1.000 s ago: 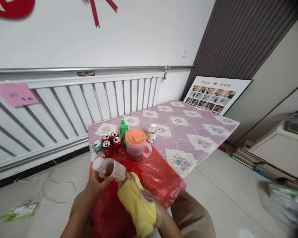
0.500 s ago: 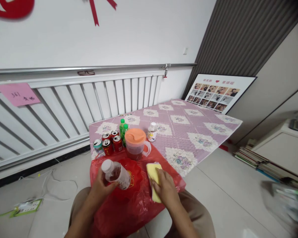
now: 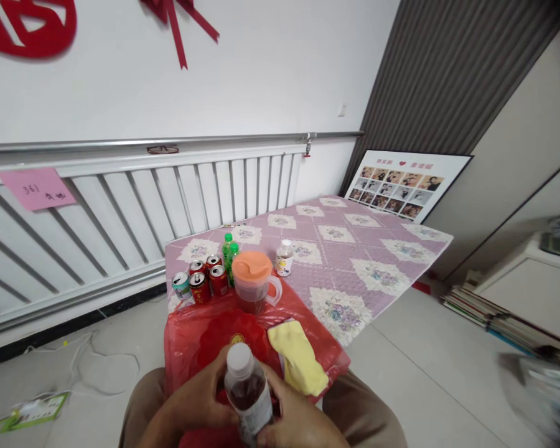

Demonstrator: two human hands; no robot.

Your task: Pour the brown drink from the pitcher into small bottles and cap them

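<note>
Between my two hands is a clear plastic bottle (image 3: pixel 248 389) with a white cap and a pale label, tilted toward me. My left hand (image 3: pixel 205 398) wraps round its left side, and my right hand (image 3: pixel 294 414) grips it from the right, low on the label. A yellow cloth (image 3: pixel 298 356) lies loosely spread to the right of the bottle, touched by neither hand. Beyond the bottle, a red scalloped plate (image 3: pixel 214 330) rests on a red plastic sheet (image 3: pixel 180 342). A clear pitcher (image 3: pixel 251 300) with an orange lid stands behind the plate.
Several drink cans (image 3: pixel 199 288) and green-capped bottles (image 3: pixel 233 254) stand left of the pitcher. Another white-capped bottle (image 3: pixel 284 258) is behind it. A floral tablecloth (image 3: pixel 336 274) covers the table. A radiator (image 3: pixel 214 186) runs along the wall. A power strip (image 3: pixel 35 412) lies on the floor.
My right hand has let go of the yellow cloth and taken hold of the bottle. The bottle has come closer to me and rightward in my left hand.
</note>
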